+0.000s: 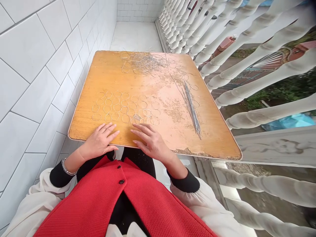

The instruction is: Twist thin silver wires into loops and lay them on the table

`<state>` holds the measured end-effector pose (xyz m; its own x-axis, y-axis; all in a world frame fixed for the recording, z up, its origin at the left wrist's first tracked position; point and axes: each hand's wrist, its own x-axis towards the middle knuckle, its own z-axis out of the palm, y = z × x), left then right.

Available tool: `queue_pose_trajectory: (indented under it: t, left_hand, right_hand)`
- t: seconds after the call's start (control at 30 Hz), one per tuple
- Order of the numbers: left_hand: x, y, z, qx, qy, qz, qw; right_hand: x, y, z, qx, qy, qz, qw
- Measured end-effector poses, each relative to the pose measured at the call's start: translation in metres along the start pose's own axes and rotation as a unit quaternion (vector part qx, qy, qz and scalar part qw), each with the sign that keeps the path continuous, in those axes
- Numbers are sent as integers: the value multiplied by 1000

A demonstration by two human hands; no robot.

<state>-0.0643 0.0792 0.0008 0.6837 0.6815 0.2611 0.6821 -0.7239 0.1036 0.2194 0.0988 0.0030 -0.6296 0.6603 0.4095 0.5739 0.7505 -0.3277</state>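
Note:
My left hand (100, 140) rests at the near edge of the worn wooden table (103, 72), fingers spread and holding nothing. To its right, my right hand (149, 140) lies on the same edge with its fingers apart, also free of any object. Just beyond both hands, thin wire rings (117, 108) are laid out in rough rows on the tabletop. Some of these rings touch or overlap. A bundle of straight thin metal wires (191, 108) lies to the right of the rings.
A tangled heap of thin wire (148, 62) sits at the table's far edge. White tiled wall (27, 49) runs along the left. A white balustrade (249, 82) stands along the right, with a blue sheet (290, 122) outside it.

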Motion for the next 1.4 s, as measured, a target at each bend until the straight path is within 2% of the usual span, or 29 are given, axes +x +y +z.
queue_pose_trajectory:
  t: [0.17,0.27,0.37,0.47,0.6,0.73,0.83,1.1,1.23,1.4]
  left_hand:
    - [2,3,-1,13,9,6,1000]
    - [0,2,0,8,25,7,1000]
    - [-1,0,2,4,46,11,999]
    - [0,-1,5,4,60,14,998]
    - [2,1,8,10,61,14,998]
    - [1,1,9,17,60,15,998]
    - [1,2,9,13,59,14,998]
    - [2,3,11,13,65,15,998]
    - [1,2,12,13,66,13,998]
    - [-1,2,14,12,75,14,997]
  right_hand:
    - [0,-1,0,-8,-54,-5,998]
    - [0,4,-13,0,-52,-21,998]
    - [12,18,-34,-9,-42,-26,999]
    - [37,42,-46,-28,-57,10,998]
    - [70,80,-31,-65,-149,42,986]
    - [87,106,-8,-92,-189,57,976]
    - [93,115,-3,-91,-194,50,975]
    - [106,122,-7,-105,-201,32,974]
    - [99,123,-13,-96,-175,23,980]
    - [82,123,-28,-106,-134,57,984]
